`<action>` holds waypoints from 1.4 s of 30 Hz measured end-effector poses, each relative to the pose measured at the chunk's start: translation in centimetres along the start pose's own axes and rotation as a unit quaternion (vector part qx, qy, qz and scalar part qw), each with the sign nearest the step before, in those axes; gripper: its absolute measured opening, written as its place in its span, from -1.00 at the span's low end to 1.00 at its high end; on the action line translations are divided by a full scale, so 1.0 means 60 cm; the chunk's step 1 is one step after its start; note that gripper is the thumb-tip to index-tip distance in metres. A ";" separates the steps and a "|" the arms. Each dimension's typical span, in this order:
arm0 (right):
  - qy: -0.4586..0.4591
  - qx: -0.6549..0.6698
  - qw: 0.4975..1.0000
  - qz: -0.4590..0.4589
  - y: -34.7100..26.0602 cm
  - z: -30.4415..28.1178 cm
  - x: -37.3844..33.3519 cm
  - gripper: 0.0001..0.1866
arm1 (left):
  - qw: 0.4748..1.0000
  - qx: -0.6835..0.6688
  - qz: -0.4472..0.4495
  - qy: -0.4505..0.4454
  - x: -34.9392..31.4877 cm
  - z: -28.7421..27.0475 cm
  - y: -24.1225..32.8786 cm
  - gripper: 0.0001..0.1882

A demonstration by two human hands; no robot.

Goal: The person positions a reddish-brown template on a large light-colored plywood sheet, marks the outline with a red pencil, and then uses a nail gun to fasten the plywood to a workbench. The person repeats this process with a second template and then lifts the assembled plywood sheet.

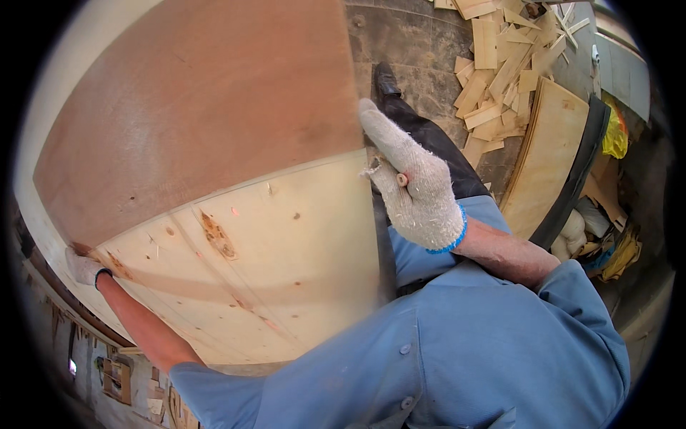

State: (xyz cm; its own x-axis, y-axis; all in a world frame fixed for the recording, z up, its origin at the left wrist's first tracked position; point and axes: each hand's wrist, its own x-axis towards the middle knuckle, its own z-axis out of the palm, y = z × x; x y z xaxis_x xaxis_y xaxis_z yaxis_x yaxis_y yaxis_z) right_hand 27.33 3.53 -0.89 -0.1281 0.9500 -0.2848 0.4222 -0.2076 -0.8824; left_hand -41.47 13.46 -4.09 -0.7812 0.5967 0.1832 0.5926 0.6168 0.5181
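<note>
A large reddish-brown wood sheet (207,93) lies over a pale, knotty wood sheet (286,236), whose near part is uncovered. My right hand (421,189), in a whitish knit glove with a blue cuff, is at the right edge by the brown sheet's near corner. Its forefinger and thumb are apart, their tips close to the edge; skin shows through a hole in the glove. At the far left, my gloved left hand (87,267) rests by the brown sheet's other near corner. Its fingers are small and partly hidden.
Loose thin wood offcuts (500,79) litter the floor at the upper right. A stack of curved-looking pale sheets (547,154) stands right of me, beside a dark strip (577,171). Bags and a yellow wrapper (614,132) lie farther right. My shoe (386,79) is near the sheets.
</note>
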 end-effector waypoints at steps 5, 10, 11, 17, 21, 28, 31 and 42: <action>0.007 0.001 1.000 0.003 -0.002 0.004 0.001 -0.42 | 1.000 0.013 0.008 -0.019 0.018 -0.009 -0.022 -0.63; 0.017 0.004 1.000 0.015 -0.002 0.004 0.009 -0.42 | 0.995 -0.091 -0.034 0.011 -0.006 0.010 0.008 -0.61; 0.021 0.015 0.999 0.025 -0.004 0.006 0.010 -0.42 | 0.995 -0.092 -0.033 0.019 -0.005 0.010 0.007 -0.61; 0.059 0.002 0.998 0.019 -0.027 0.008 0.010 -0.33 | 0.998 0.058 0.011 -0.028 0.055 -0.040 -0.075 -0.58; 0.064 0.036 0.997 0.034 0.012 0.024 0.006 -0.35 | 0.997 -0.081 -0.001 0.015 -0.002 0.014 -0.002 -0.55; 0.033 0.048 0.998 0.033 -0.007 -0.002 0.003 -0.32 | 0.999 -0.044 0.022 0.016 -0.004 -0.003 0.000 -0.50; 0.022 0.011 1.000 0.000 -0.015 -0.020 0.010 -0.34 | 0.999 -0.023 0.027 0.039 -0.004 -0.002 0.006 -0.54; 0.031 0.125 0.989 0.068 -0.013 0.000 0.001 -0.39 | 0.906 0.267 0.304 0.124 0.046 0.008 -0.063 -0.75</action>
State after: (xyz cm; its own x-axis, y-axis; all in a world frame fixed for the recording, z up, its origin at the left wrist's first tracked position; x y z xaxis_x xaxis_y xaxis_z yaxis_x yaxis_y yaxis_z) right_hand 27.02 3.73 -0.24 -0.0276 0.9200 -0.3910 0.1966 -0.3785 -0.9045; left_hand -45.79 13.04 -5.91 -0.2596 0.8163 0.5160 0.8867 0.4131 -0.2074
